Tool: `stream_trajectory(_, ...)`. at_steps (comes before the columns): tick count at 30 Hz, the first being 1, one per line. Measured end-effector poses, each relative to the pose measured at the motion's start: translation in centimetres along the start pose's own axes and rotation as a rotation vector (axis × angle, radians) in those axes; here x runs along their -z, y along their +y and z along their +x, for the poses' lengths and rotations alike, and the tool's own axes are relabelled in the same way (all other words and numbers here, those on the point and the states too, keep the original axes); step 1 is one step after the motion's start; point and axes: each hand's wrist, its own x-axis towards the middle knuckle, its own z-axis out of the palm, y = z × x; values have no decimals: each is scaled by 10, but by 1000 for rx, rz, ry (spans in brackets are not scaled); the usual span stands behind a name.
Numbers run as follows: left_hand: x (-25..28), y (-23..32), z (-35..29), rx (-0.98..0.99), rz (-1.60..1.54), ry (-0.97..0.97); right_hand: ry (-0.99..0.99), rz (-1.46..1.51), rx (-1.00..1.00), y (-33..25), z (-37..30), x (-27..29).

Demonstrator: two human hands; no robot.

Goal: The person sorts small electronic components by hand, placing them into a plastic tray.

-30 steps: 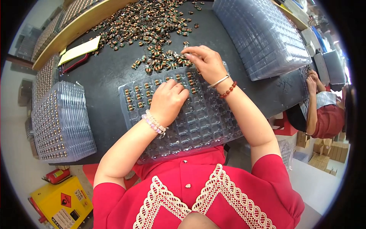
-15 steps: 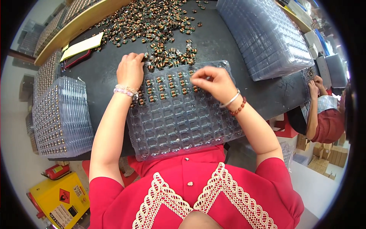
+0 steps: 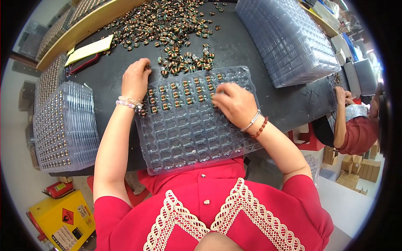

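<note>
Coils [image 3: 176, 104] sit in the far rows of the clear tray [image 3: 201, 140]. Left hand [image 3: 136, 79] has one pinched at its fingertips; right hand [image 3: 236, 103] curls over the tray, holding what, I can't tell.

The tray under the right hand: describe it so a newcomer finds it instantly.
On the dark tabletop, find the heap of small copper-coloured parts. Below it in the picture, under the right hand, lies a clear pocketed tray. Unlike the left stack and right stack, both tall, it lies low, with parts only in its far rows.
</note>
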Motion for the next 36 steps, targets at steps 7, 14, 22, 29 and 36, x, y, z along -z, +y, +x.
stream_trajectory(7, 29, 52, -26, 107, -534, -76, 166, -192, -82, 34, 53, -22)
stream_trajectory(14, 31, 74, -56, 128, -609, -146, 104, 95, 6, 4, 37, -7)
stream_trajectory(22, 32, 75, -48, 260, -728, -187, 23, 252, 101, -3, 6, -11)
stream_trajectory(29, 34, 75, -60, 455, -1083, -306, -78, -132, 276, -22, 6, 4)
stream_trajectory(36, 38, 77, -63, 477, -1183, -330, 30, -10, 98, -24, 19, 0)
